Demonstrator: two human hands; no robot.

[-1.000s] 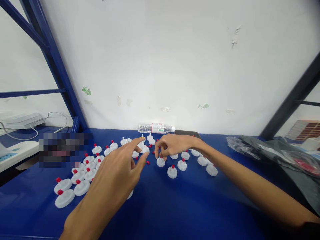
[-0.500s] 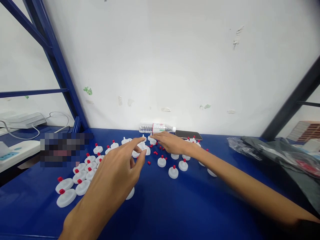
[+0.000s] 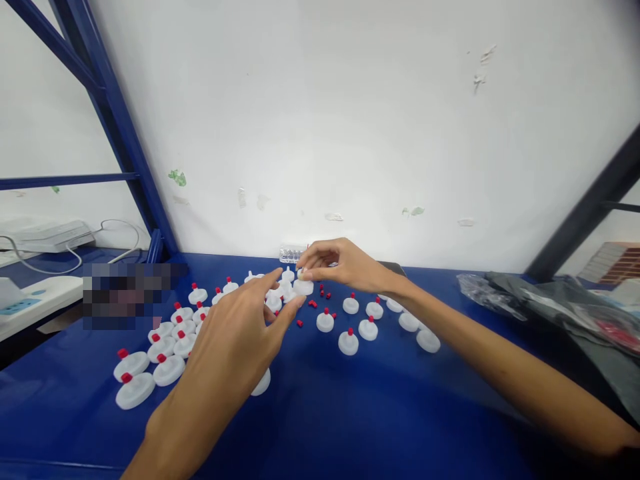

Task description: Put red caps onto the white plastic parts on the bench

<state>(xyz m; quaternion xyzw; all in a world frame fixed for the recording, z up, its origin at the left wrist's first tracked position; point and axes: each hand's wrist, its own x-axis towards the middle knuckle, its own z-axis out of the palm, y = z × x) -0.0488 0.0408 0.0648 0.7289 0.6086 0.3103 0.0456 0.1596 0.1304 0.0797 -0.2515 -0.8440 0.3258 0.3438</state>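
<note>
My right hand [image 3: 343, 263] pinches the nozzle of a white round lid [image 3: 303, 287] between thumb and fingers. My left hand [image 3: 245, 327] is held out in front, thumb and forefinger apart, with nothing visible between them. Behind its fingers lie white lids with bare nozzles [image 3: 273, 303]. Small loose red caps [image 3: 313, 304] are scattered beside the right hand. Nearer to me, a lid topped with a red cap [image 3: 349, 342] sits among others like it. At the left stand several more red-capped lids [image 3: 169, 369], partly hidden by my left hand.
A clear plastic bottle [image 3: 291, 255] lies against the wall, mostly covered by my right hand. Grey cloth and plastic bags [image 3: 545, 320] lie at the right of the blue table [image 3: 350, 420]. A white power strip [image 3: 40, 300] is at the far left.
My right hand has drawn up and changed from reaching flat to pinching a white lid, which is now lifted. My left hand has shifted slightly right; its thumb and forefinger remain apart.
</note>
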